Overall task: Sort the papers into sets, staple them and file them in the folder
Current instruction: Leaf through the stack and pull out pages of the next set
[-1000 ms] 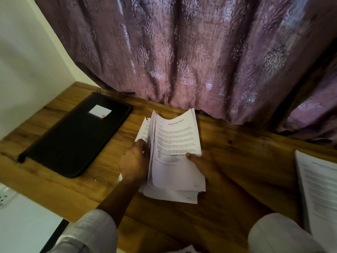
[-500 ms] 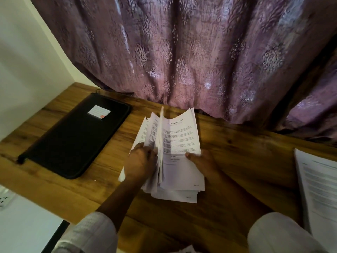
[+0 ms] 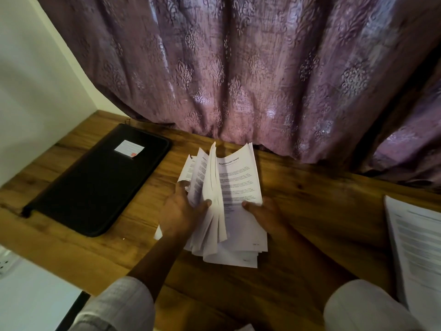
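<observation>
Wooden desk [image 3: 322,211], purple curtain [image 3: 238,68] behind. Paper stack [image 3: 241,185] at desk centre, between both hands. Left hand [image 3: 181,211]: thumb in front, fingers behind, pinching fanned sheets raised upright at stack's left side. Right hand [image 3: 265,213]: thumb pressed on top page near right edge; other fingers hidden. Black folder [image 3: 95,185] flat, left of stack, apart.

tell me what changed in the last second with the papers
The left hand has fanned more sheets of the white printed paper stack up on edge, thumb pinching them. The right hand keeps holding the stack's right edge; the black zip folder has not moved.
</observation>
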